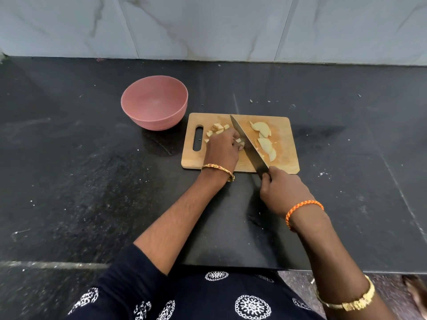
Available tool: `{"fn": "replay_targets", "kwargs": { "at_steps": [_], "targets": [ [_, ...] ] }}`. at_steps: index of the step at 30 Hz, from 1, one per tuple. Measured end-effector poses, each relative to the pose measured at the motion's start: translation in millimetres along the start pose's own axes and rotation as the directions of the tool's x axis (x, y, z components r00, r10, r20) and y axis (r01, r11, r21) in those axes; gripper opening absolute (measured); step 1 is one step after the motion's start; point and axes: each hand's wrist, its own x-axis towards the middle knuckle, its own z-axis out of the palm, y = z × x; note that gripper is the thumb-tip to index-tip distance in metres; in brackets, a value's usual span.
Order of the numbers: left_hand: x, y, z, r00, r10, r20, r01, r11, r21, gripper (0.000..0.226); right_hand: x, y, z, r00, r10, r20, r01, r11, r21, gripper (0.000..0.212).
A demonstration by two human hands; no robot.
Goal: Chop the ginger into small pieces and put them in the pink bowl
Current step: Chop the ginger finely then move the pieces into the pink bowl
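Note:
A wooden cutting board [284,125] lies on the black counter. Pale ginger slices [263,144] sit on its right half, and small chopped ginger pieces [216,130] lie near the handle slot on the left. My left hand [221,151] rests on the board with curled fingers holding a piece of ginger against the blade. My right hand [283,191] grips the handle of a long knife [247,144], whose blade runs diagonally across the board between the pieces and the slices. The pink bowl [154,102] stands empty just left of the board.
A black stone counter [80,169] runs to a marble-tiled wall [208,26] behind. A few tiny ginger scraps [251,101] lie on the counter past the board. The counter's front edge is near my body.

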Motion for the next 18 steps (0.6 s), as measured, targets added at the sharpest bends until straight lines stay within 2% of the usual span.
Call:
{"fn": "replay_targets", "kwargs": {
  "at_steps": [3, 5, 8, 11, 14, 16, 18],
  "targets": [
    [1.5, 2.6, -3.8, 0.999, 0.027, 0.039, -0.032, 0.992, 0.123, 0.029, -12.3, 13.8, 0.8, 0.996, 0.013, -0.084, -0.004, 0.994, 0.107, 0.028],
    [7.1, 3.5, -8.5, 0.997, 0.062, 0.054, -0.071, 0.978, 0.195, 0.028, -17.4, 21.6, 0.4, 0.987, 0.052, -0.155, -0.016, 0.974, 0.226, 0.029],
    [20.5, 6.8, -10.0, 0.971, 0.203, 0.129, -0.228, 0.947, 0.227, 0.022, -14.6, 29.8, -2.9, 0.971, 0.107, -0.212, -0.028, 0.938, 0.345, 0.031],
    [31.5, 13.5, -0.8, 0.884, 0.337, 0.324, -0.415, 0.885, 0.211, 0.026, -9.1, 35.2, -6.3, 0.960, 0.137, -0.246, -0.026, 0.913, 0.408, 0.033],
    [43.4, 18.3, 12.7, 0.766, 0.365, 0.529, -0.553, 0.793, 0.254, 0.032, -7.8, 42.1, -5.2, 0.947, 0.180, -0.265, -0.044, 0.893, 0.449, 0.032],
    [50.7, 21.7, 17.5, 0.710, 0.370, 0.599, -0.615, 0.740, 0.271, 0.032, -8.0, 45.0, -2.2, 0.944, 0.195, -0.267, -0.050, 0.883, 0.467, 0.033],
    [57.1, 24.6, 19.1, 0.683, 0.384, 0.621, -0.637, 0.730, 0.248, 0.027, -8.1, 47.3, 0.6, 0.943, 0.205, -0.262, -0.056, 0.875, 0.482, 0.033]
  ]
}}
